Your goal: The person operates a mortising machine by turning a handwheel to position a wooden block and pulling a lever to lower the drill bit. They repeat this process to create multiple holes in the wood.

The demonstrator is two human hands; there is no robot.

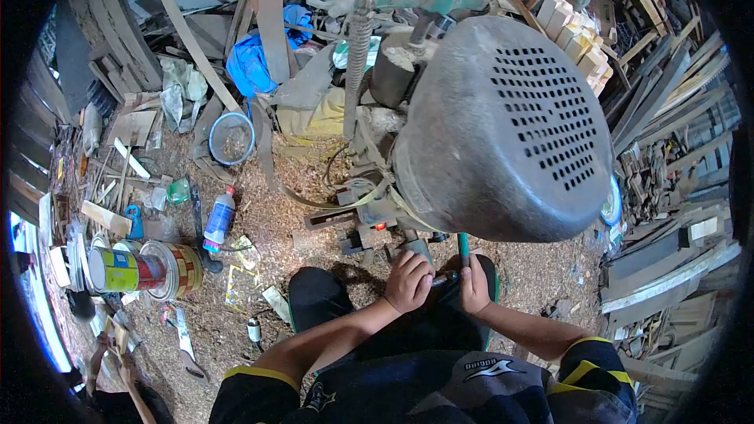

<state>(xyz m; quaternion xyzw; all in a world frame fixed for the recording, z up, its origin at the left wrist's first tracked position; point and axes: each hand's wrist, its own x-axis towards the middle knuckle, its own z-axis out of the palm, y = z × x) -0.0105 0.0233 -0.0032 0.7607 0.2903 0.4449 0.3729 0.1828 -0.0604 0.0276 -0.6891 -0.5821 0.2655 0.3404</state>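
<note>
My right hand [473,286] is closed around a green rod [463,248] that stands upright beneath the machine's edge. Just to its left, my left hand [408,281] is curled into a fist below a grey metal piece [418,245]; what its fingers hold is hidden. A short thin metal piece [444,278] shows between the two hands. Over them looms a machine with a big grey metal housing [503,133], its top pierced by rows of square holes. Metal clamp parts [369,234] and a small red spot sit under the housing.
Wood shavings [275,157] cover the floor. At the left stand paint cans [157,268], a bottle [220,218] and a blue-rimmed round container [232,138]. A knife-like tool [187,345] lies lower left, near another person's hands [118,357]. Stacked wood [675,267] lines the right.
</note>
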